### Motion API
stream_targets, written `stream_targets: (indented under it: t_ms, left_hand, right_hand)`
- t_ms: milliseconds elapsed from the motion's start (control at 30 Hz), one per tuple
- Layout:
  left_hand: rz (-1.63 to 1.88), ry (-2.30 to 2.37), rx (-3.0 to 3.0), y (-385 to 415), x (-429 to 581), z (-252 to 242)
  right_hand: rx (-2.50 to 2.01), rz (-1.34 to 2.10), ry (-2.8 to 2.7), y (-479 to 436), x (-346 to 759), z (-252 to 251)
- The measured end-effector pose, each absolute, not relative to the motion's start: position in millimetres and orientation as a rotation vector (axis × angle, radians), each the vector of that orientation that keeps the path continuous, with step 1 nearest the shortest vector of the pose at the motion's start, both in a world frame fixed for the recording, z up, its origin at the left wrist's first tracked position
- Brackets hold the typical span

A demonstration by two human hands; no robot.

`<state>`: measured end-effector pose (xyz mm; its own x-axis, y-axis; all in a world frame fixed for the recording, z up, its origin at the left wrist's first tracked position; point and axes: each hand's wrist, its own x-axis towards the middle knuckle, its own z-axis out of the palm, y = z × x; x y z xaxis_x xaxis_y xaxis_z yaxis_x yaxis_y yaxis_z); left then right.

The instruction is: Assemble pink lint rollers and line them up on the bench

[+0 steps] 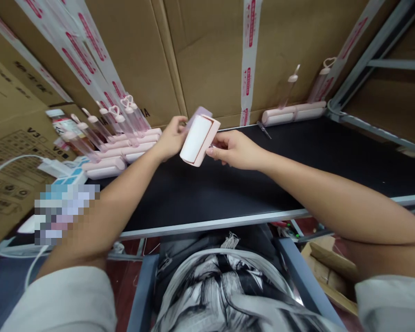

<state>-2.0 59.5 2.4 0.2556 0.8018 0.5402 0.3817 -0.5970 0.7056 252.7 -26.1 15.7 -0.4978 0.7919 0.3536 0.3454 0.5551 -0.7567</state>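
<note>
Above the black tabletop I hold a rounded pink-and-white device (197,140), tilted, its white face towards me. My left hand (173,137) is closed at its far left side, by a translucent pinkish part (201,112); the device hides some of these fingers. Pinched at the device's right edge are the thumb and fingers of my right hand (233,148). A small shiny bit shows near that thumb, too small to name. Similar pink-and-white devices (105,168) with clear tubes stand in rows at the left. More such devices (293,114) stand at the back right.
Tall cardboard (210,55) walls the table's back. On the black table (200,198), a small dark tool (264,130) lies near the right devices. Left are a bottle (60,122), a power strip (71,177) and white cables. A metal frame (363,60) rises at right.
</note>
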Motion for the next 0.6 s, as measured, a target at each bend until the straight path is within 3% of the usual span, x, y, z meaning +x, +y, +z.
stream_targets:
  t_ms: [167,600]
  left_hand:
    - [1.240,0.997,1.927,8.2,-58.5,8.4]
    - [0.954,0.801,2.071,-12.0,-30.6,-18.2]
  right_hand:
    - [-1.089,0.956,-2.034,-38.7,243.1,17.6]
    - [-1.200,1.002,-2.039,-38.0,243.0,8.1]
